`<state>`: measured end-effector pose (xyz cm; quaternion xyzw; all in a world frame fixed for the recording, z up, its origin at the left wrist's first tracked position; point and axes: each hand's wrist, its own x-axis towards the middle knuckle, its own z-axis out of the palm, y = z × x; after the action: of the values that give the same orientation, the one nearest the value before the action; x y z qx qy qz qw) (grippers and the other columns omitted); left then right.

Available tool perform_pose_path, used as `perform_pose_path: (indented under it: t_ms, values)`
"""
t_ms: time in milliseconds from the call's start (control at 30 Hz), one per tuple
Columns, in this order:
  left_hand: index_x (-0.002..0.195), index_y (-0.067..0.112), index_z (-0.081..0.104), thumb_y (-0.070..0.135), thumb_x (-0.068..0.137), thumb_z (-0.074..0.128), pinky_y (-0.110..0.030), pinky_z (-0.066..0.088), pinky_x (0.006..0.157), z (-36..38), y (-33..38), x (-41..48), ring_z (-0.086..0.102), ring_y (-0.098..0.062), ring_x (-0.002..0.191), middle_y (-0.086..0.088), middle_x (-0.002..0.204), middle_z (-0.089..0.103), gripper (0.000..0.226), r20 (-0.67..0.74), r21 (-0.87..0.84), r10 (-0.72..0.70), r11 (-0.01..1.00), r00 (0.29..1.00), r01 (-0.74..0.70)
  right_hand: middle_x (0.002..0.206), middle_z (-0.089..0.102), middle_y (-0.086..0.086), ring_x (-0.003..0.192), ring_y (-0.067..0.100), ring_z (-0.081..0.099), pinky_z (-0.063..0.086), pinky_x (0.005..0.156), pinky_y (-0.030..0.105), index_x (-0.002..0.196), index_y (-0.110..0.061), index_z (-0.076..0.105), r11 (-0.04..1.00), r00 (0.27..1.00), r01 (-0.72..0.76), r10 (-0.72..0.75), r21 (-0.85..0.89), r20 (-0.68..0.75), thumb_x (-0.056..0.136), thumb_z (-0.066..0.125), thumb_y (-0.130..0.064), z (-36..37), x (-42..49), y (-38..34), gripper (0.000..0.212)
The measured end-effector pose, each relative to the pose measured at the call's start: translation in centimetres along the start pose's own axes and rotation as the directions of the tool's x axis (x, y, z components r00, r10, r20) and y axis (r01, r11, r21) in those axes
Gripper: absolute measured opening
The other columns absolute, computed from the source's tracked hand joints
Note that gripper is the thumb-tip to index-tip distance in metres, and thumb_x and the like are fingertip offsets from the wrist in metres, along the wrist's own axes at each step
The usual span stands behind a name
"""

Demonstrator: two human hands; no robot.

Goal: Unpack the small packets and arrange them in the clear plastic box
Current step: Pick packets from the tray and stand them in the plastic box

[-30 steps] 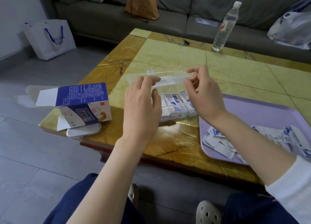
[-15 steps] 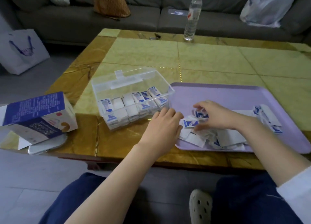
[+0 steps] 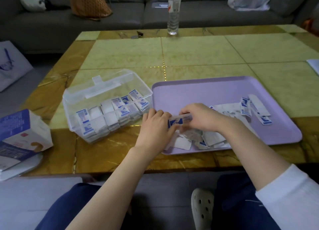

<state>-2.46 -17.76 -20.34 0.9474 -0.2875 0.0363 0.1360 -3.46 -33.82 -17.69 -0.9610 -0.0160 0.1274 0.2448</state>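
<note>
I had left grip [image 3: 155, 126] and right grip [image 3: 202, 117] both pinched on one packet [image 3: 175, 123] above the purple tray [image 3: 224, 91], loose packets [image 3: 214, 138] beneath, clear box [image 3: 69, 109] part-filled just left on the worktop [image 3: 189, 57]

My left hand [image 3: 155, 126] and right hand [image 3: 202, 119] grip blue-and-white packets [image 3: 176, 123] over the purple tray [image 3: 207, 90]; the open, part-filled clear plastic box [image 3: 103, 91] stands just left on the tabletop [image 3: 189, 57].
</note>
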Motion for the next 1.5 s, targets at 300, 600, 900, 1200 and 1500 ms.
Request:
perform_pose_path:
  t_ms: [300,600,900,1200,1500]
  values:
    - [0.092,0.015,0.056,0.016,0.091,0.057,-0.033,0.037,0.075,-0.5,0.1,0.9,0.051,-0.023,0.079,0.001,0.083,0.058,0.002,-0.297,-0.32,-0.023,0.944,0.955,-0.077,0.079,0.064,-0.003,0.077,0.017,0.055,0.046,0.07,0.037,0.084,-0.019,0.064,0.973,0.915,0.23,-0.215,0.001,-0.341,0.082,0.069,-0.02,-0.3,0.0,-0.7,0.005]
    - [0.102,0.014,0.046,0.018,0.093,0.049,-0.035,0.035,0.081,0.0,-0.1,1.1,0.05,-0.027,0.09,-0.005,0.093,0.06,0.01,-0.143,-0.291,-0.104,0.955,0.984,0.059,0.113,0.053,0.004,0.106,0.024,0.048,0.039,0.085,0.036,0.116,-0.015,0.051,0.96,0.971,0.127,-0.171,-0.251,-0.164,0.091,0.049,-0.011,0.5,0.3,-0.2,0.025]
    - [0.103,0.015,0.052,0.015,0.089,0.059,-0.043,0.047,0.075,-0.2,-0.3,1.1,0.056,-0.026,0.084,-0.001,0.089,0.063,0.016,-0.234,-0.396,-0.084,0.918,0.969,-0.016,0.09,0.057,-0.005,0.088,0.02,0.054,0.039,0.067,0.033,0.098,-0.017,0.058,0.988,0.945,0.146,-0.153,-0.046,-0.289,0.092,0.054,-0.015,0.7,0.3,-0.4,0.007]
    - [0.116,0.015,0.05,0.015,0.09,0.052,-0.041,0.047,0.077,-0.3,-0.7,1.0,0.057,-0.023,0.086,0.002,0.086,0.06,0.025,-0.077,-0.36,-0.13,0.928,0.989,0.094,0.088,0.064,-0.002,0.081,0.02,0.059,0.049,0.072,0.038,0.099,-0.016,0.06,0.993,0.92,0.109,-0.08,0.054,-0.384,0.09,0.058,-0.015,0.3,0.2,0.0,0.009]
    - [0.111,0.017,0.059,0.014,0.086,0.064,-0.035,0.052,0.073,-1.9,-0.5,1.1,0.062,-0.013,0.076,0.006,0.078,0.064,0.026,-0.255,-0.577,-0.233,0.816,0.939,0.045,0.072,0.051,-0.019,0.079,0.007,0.049,0.036,0.068,0.027,0.102,-0.027,0.066,0.964,0.957,0.2,-0.23,-0.174,-0.174,0.088,0.059,-0.018,-0.7,-1.2,-0.4,0.018]
